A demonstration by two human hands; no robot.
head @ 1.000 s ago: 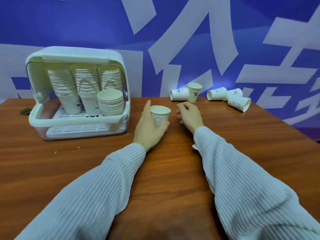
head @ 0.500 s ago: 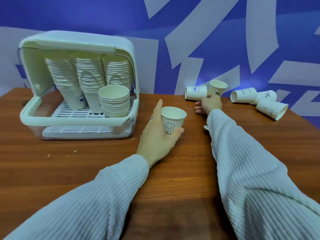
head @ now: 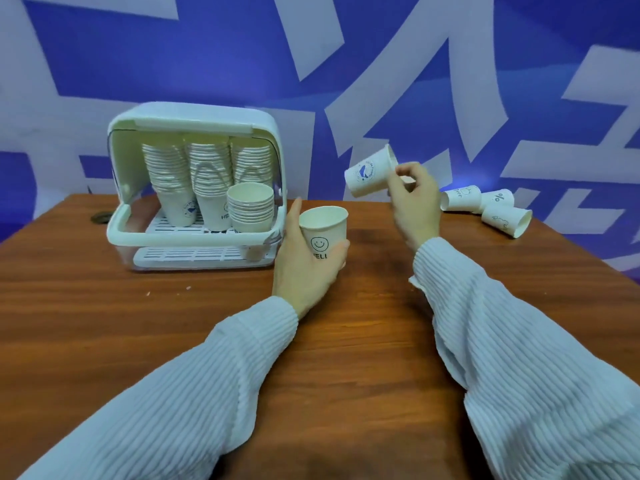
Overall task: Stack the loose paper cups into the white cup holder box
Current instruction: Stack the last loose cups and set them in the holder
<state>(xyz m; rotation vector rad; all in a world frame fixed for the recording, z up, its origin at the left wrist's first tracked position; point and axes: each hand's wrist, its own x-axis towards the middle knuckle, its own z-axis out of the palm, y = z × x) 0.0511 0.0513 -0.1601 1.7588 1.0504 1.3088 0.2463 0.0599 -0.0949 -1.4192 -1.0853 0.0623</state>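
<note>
1. White plastic cup holder box (head: 119, 233) is sitting open on the brown wooden tabletop (head: 104, 323), nearly full; another cup could topple its short front stack (head: 250, 211)
2. Left hand (head: 304, 265) is grasping the upright smiley-printed white paper cup (head: 323, 233); squeezing could crush it
3. Right hand (head: 414, 202) is pinching a tilted blue-logo paper cup (head: 369, 176) by its rim; it could slip
4. Three loose white paper cups (head: 485, 207) are lying far right, liable to roll

Bare tabletop (head: 138, 323) before the open cup holder box (head: 194, 188); short front stack (head: 250, 211) behind its rim.

Two long sleeves (head: 194, 386) of pale, finely ribbed knit — loose at the cuffs (head: 277, 317); bare left hand (head: 304, 261) and right hand (head: 415, 202); no rings or watch.
</note>
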